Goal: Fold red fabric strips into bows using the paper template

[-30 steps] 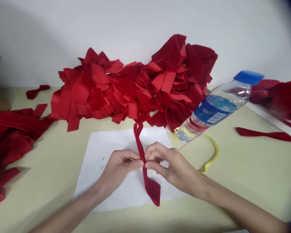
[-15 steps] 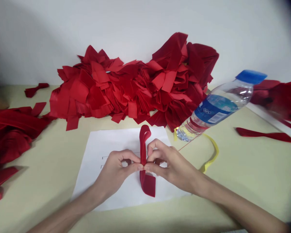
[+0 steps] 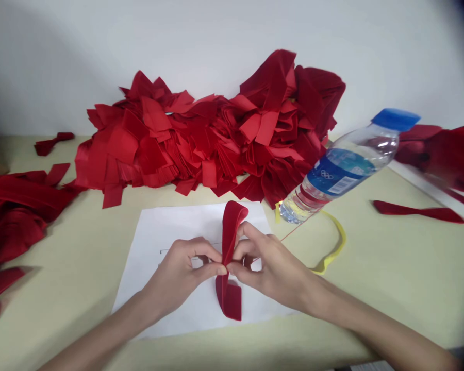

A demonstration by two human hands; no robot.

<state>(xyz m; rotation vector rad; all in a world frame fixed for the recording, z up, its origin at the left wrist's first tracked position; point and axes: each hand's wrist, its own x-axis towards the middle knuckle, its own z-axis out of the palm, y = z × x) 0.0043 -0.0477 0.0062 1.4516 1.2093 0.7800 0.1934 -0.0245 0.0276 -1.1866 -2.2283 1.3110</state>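
Red velvet ribbon [image 3: 229,232]: top loop wider than in prior frame, now leaning right. Long axis near upright, tail end pointing down, over white paper sheet [image 3: 154,293]. Left hand [image 3: 180,270] and right hand [image 3: 270,268] both pinch it at mid-length, fingertips nearly meeting.

Left hand [image 3: 178,270] and right hand [image 3: 268,265] meet at centre, fingers curled, thumbs pinching; left forearm [image 3: 100,330] and right forearm [image 3: 371,330] angle inward, wrists low.
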